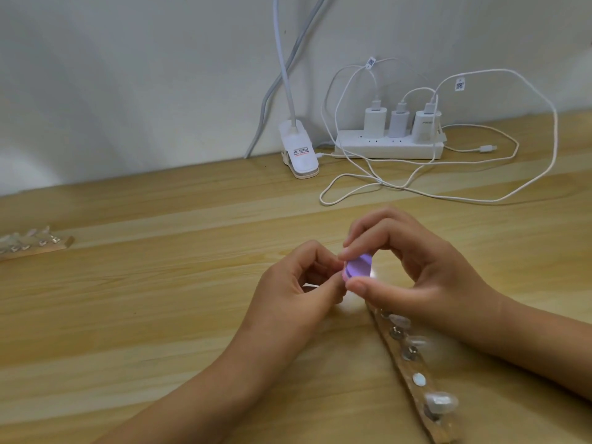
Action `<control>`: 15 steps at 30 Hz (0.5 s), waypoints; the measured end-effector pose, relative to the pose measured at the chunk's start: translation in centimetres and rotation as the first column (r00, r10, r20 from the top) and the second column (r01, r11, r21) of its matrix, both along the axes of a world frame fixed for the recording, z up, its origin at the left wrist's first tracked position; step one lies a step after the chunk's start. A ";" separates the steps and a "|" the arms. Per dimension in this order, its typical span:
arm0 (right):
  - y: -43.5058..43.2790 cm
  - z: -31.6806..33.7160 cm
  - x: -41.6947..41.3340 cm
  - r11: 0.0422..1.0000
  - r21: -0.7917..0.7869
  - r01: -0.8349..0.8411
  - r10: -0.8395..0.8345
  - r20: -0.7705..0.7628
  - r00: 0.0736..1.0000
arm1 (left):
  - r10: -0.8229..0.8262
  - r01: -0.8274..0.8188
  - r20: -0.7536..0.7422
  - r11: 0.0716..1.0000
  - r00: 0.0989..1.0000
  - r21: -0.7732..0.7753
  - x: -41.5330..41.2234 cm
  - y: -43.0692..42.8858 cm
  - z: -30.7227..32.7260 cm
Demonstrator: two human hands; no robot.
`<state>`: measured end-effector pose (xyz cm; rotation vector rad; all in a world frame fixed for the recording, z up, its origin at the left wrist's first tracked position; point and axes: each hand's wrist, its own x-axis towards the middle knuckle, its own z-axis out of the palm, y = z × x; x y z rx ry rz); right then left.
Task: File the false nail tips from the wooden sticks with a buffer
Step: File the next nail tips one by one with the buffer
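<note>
A small purple buffer (455, 267) is pinched between the thumb and fingers of my right hand (413, 270) at the centre of the table. My left hand (298, 290) has its fingertips curled together right against the buffer's left edge; whatever it pinches is hidden by the fingers. A wooden stick (416, 379) lies under my right wrist and runs toward the lower right, with several pale false nail tips (440, 400) on small mounts. A second wooden stick (35, 246) with nail tips lies at the far left.
A white clip lamp base (299, 152) stands at the back of the wooden table (144, 315). To its right sits a power strip (389, 145) with three chargers. Its white cables (448, 190) loop loosely over the table behind my hands.
</note>
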<state>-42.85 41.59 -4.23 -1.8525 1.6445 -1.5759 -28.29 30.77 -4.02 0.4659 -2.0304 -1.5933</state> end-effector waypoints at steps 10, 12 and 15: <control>-0.1 0.2 -0.6 0.996 0.069 0.049 -0.058 0.137 0.989 | 0.004 -0.004 0.004 1.000 1.000 -0.011 0.1 0.2 0.1; 0.0 0.4 -0.6 0.995 0.090 0.037 -0.051 0.164 0.985 | -0.001 0.001 0.011 1.000 1.000 -0.023 0.1 0.1 0.0; 0.2 0.2 0.1 1.000 0.008 0.024 -0.024 -0.048 0.999 | -0.005 0.006 0.017 0.999 1.000 -0.053 0.1 0.2 0.1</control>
